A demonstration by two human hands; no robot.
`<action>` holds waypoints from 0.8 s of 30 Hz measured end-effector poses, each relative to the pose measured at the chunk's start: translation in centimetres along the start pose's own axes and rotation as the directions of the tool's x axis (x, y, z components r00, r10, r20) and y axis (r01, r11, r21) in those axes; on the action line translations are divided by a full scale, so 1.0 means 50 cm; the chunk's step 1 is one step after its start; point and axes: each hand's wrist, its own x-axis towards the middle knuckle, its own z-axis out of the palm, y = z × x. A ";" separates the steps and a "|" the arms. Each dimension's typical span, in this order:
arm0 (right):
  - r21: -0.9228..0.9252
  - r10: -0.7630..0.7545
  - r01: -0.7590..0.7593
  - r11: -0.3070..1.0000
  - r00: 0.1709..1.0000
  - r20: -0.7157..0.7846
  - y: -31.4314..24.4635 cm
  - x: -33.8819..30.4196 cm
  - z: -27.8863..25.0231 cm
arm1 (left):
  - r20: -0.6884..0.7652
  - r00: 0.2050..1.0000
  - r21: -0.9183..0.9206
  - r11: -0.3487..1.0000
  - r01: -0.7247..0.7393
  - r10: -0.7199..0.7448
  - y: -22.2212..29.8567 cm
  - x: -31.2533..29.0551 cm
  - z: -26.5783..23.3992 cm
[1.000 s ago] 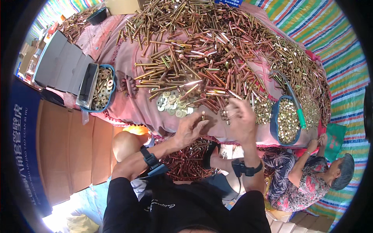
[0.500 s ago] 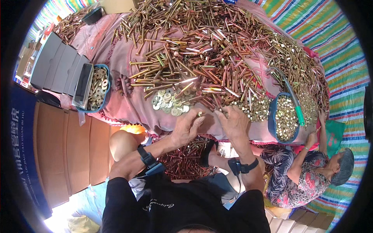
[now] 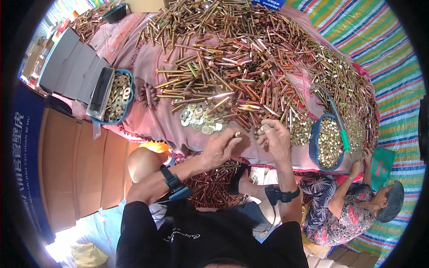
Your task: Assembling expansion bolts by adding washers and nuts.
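My left hand [image 3: 220, 146] is pinched closed on a small gold-coloured metal piece [image 3: 237, 134] that shows at the fingertips. It may be a nut or the end of a bolt; I cannot tell which. A short gap away, my right hand [image 3: 276, 139] has its thumb and fingers pressed together. What it holds, if anything, is hidden. Just beyond the left hand lies a pile of flat washers [image 3: 199, 118]. Past both hands spreads a big heap of gold and reddish bolts [image 3: 241, 67], and small nuts [image 3: 301, 129] lie right of my right hand.
A blue tub [image 3: 333, 166] of nuts stands to the right, beneath a green-handled tool [image 3: 344, 140]. At left is a blue basin [image 3: 130, 96] of washers beside grey boxes [image 3: 73, 62]. Another person [image 3: 353, 201] sits at the right edge. Loose bolts [image 3: 210, 185] lie below the pink cloth [image 3: 156, 120].
The view has shifted a little, so the heap and tubs sit slightly right or lower. My right fingers have curled in more; the left hand keeps its pinch on the small piece.
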 end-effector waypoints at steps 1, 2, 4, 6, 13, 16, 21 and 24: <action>0.221 0.032 -0.048 0.974 0.997 0.074 0.003 0.002 0.000 | -0.007 1.000 0.007 1.000 0.004 -0.003 0.003 0.000 -0.002; 0.278 0.010 -0.045 0.960 0.992 0.126 0.004 0.002 0.004 | 0.002 1.000 0.018 1.000 -0.006 0.006 0.002 0.002 -0.003; 0.289 0.019 -0.063 0.955 0.988 0.151 0.004 0.000 0.019 | 0.009 1.000 0.031 0.999 -0.013 0.013 0.001 0.005 -0.003; 0.291 0.005 -0.062 0.955 0.981 0.193 -0.004 -0.007 0.034 | 0.000 1.000 -0.021 1.000 -0.014 0.014 0.002 0.006 -0.002; -0.021 -0.170 0.182 0.983 0.949 0.265 -0.052 -0.037 0.064 | -0.053 0.993 -0.034 0.994 -0.107 0.106 0.001 0.007 -0.001; -0.142 -0.324 0.372 0.917 0.904 0.277 -0.049 -0.033 0.072 | 0.016 0.997 -0.034 0.997 -0.071 0.071 0.002 0.002 -0.003; -0.348 -0.545 0.616 0.707 0.787 0.288 -0.073 -0.037 0.089 | 0.004 0.994 -0.007 0.994 -0.107 0.107 -0.012 -0.004 -0.002; -0.371 -0.575 0.638 0.674 0.769 0.279 -0.069 -0.035 0.091 | 0.008 0.996 -0.018 0.996 -0.086 0.086 -0.008 0.000 -0.005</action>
